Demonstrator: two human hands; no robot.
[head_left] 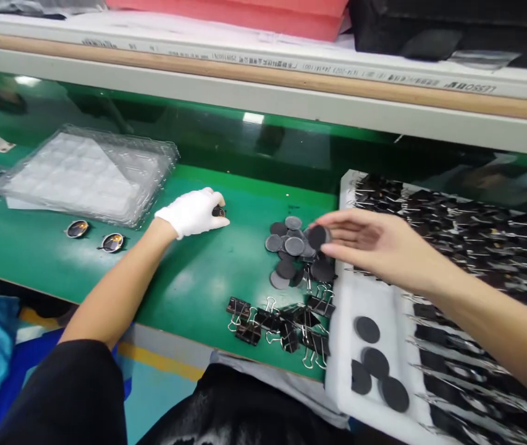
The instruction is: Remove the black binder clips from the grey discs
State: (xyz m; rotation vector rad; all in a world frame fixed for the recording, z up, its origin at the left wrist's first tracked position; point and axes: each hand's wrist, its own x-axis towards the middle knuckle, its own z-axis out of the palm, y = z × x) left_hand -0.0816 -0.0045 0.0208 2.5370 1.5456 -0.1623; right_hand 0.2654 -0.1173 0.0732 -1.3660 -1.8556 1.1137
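My left hand [196, 212], in a white glove, is closed around a small dark round part [218, 211], mostly hidden by the fingers, at the table surface. My right hand [360, 238], bare, pinches a black disc [317, 237] between thumb and fingertips. Under and beside that disc lies a loose pile of grey and black discs [294, 246]. Nearer to me, several black binder clips [267, 319] lie in a heap. Two round metal-rimmed parts with amber centres, one [77, 229] left of the other [112, 242], rest on the table left of my left forearm.
Right of the pile stands a white foam tray [337, 346] with rows of clipped pieces [467, 235] and several black discs [393, 394]. Stacked clear plastic trays [147, 167] lie at the back left. A shelf edge [254, 80] crosses above the green table [189, 290], with a red box [244, 15] on it.
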